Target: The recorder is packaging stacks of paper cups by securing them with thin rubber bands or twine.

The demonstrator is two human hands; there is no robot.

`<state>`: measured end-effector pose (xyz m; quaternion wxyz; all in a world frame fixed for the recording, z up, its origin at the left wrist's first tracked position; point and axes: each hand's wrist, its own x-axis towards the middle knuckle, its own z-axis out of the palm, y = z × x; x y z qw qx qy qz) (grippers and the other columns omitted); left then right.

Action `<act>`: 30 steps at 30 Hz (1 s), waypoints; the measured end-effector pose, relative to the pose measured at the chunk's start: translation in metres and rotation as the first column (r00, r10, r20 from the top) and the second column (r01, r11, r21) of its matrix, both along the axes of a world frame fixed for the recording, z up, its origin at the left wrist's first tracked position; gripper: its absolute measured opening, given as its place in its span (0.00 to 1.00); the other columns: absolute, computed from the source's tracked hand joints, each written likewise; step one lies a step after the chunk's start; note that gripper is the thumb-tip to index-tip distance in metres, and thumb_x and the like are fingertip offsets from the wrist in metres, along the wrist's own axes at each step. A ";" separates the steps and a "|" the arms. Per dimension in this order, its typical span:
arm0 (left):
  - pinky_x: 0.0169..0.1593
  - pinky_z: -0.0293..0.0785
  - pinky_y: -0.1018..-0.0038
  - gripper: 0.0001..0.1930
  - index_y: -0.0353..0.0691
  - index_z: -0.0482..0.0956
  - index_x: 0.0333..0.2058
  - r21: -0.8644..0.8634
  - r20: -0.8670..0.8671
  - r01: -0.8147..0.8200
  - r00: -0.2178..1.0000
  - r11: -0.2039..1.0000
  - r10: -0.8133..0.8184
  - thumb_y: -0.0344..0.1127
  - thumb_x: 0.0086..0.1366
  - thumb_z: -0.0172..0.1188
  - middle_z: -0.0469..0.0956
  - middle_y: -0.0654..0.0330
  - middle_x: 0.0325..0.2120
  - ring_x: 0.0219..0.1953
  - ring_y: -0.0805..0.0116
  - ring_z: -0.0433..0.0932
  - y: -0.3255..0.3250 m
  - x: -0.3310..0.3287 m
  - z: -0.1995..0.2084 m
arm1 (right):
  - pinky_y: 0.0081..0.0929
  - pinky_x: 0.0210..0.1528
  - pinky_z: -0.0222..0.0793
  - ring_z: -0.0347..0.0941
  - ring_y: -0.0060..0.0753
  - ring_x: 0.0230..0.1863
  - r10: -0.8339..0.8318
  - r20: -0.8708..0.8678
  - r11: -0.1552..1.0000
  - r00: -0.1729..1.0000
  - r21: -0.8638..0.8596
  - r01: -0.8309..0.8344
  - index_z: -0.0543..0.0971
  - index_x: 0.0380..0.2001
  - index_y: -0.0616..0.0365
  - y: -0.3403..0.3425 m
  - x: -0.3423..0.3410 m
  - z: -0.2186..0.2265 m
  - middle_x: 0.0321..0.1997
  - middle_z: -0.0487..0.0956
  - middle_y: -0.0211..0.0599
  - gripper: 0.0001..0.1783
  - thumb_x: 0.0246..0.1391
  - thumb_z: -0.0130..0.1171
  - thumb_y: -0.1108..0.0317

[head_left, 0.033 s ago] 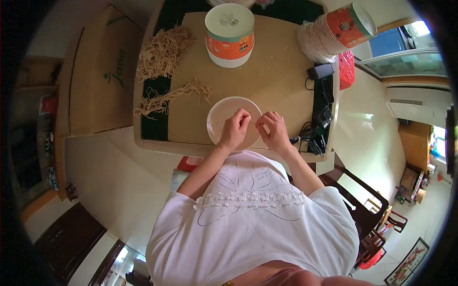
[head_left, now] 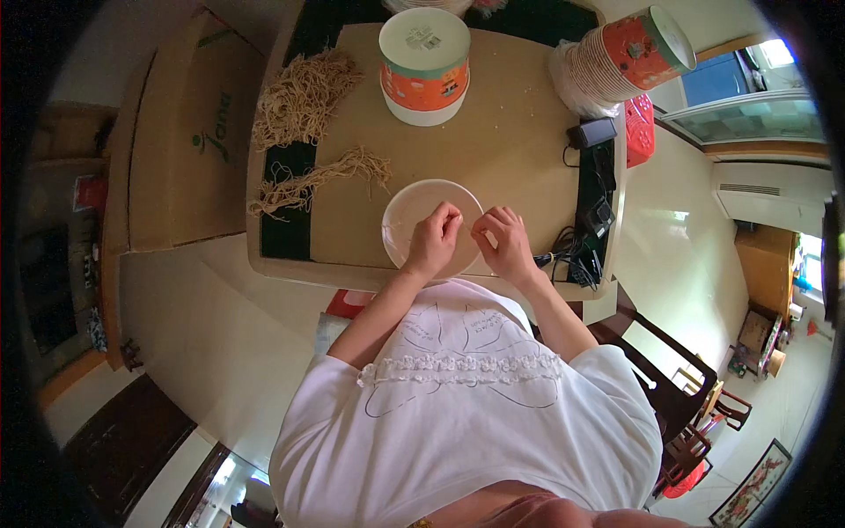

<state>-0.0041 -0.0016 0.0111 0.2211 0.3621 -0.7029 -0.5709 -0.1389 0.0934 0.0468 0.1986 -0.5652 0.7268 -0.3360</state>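
Over a round white bowl (head_left: 407,209) at the table's near edge, my left hand (head_left: 435,239) is closed in a pinch. My right hand (head_left: 503,246) pinches just beyond the bowl's right rim, a small gap away from the left fingertips. Whatever the fingers hold is too small to make out. Left of the bowl lies a loose bunch of tan strings (head_left: 326,179), and behind it a larger tangled heap of the same strings (head_left: 308,95). A paper tub (head_left: 424,81) with an orange printed band stands upside down on a white base farther back.
A brown cardboard sheet (head_left: 510,163) covers much of the table. At the back right a tall stack of paper tubs (head_left: 616,60) leans in plastic wrap. A black power adapter (head_left: 591,132) and tangled cables (head_left: 572,255) line the right side. A large carton (head_left: 189,132) stands left.
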 end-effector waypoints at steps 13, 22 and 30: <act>0.29 0.70 0.77 0.05 0.35 0.73 0.32 0.210 -0.100 0.023 0.995 0.977 -0.002 0.28 0.60 0.59 0.77 0.62 0.22 0.24 0.77 0.73 -0.014 0.011 -0.019 | 0.37 0.44 0.62 0.68 0.41 0.40 -0.081 -0.057 0.997 0.995 0.016 0.082 0.73 0.36 0.50 0.004 0.004 0.000 0.32 0.72 0.34 0.15 0.44 0.64 0.68; 0.37 0.73 0.73 0.09 0.35 0.82 0.31 0.102 0.297 0.183 0.932 0.978 -0.206 0.34 0.56 0.64 0.82 0.56 0.27 0.31 0.70 0.79 -0.032 0.013 -0.009 | 0.37 0.24 0.67 0.72 0.44 0.21 -0.169 0.257 0.961 0.951 0.258 0.101 0.60 0.48 0.54 0.014 0.007 -0.006 0.20 0.73 0.40 0.26 0.50 0.62 0.68; 0.43 0.75 0.62 0.08 0.41 0.84 0.29 0.165 0.442 0.282 0.835 0.945 -0.327 0.32 0.47 0.63 0.81 0.50 0.30 0.36 0.51 0.80 -0.035 -0.035 -0.050 | 0.38 0.28 0.69 0.74 0.47 0.26 -0.214 0.211 0.964 0.954 0.204 0.171 0.62 0.45 0.53 0.013 0.015 -0.011 0.23 0.74 0.43 0.21 0.50 0.59 0.70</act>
